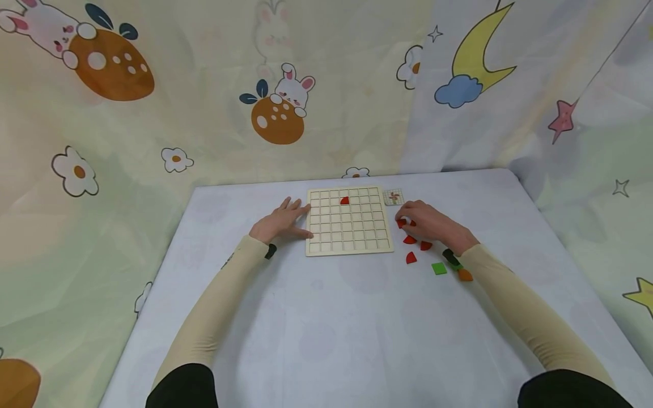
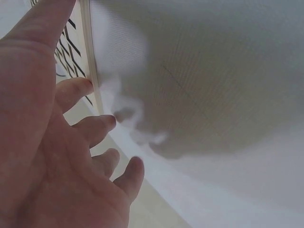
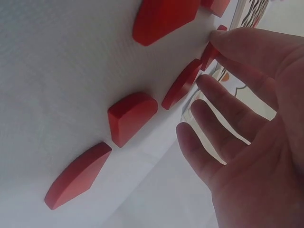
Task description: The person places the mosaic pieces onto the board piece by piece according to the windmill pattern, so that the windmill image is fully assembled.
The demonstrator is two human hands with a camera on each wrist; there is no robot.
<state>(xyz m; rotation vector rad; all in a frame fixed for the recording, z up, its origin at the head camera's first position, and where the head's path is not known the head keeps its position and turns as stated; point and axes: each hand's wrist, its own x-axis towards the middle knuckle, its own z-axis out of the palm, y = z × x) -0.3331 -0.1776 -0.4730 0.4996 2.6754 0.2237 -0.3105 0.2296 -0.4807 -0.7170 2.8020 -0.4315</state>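
Only the head view shows us the whole grid board (image 1: 367, 238), its left edge touched by the left hand (image 1: 279, 222), fingers released and spread. Right of it, the right hand (image 1: 431, 221) pinches a red curved piece (image 3: 208, 56) between thumb and fingers; in the right-wrist view, its long axis slants up rightward.

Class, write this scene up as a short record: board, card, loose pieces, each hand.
Wooden grid board: one red quarter-circle piece set near its far edge
Pattern card: beside the board's far right corner
Loose pieces: red pieces, green square, orange piece, all to the right of the board
Left hand: touches the board's left edge
Right hand: pinches a red piece
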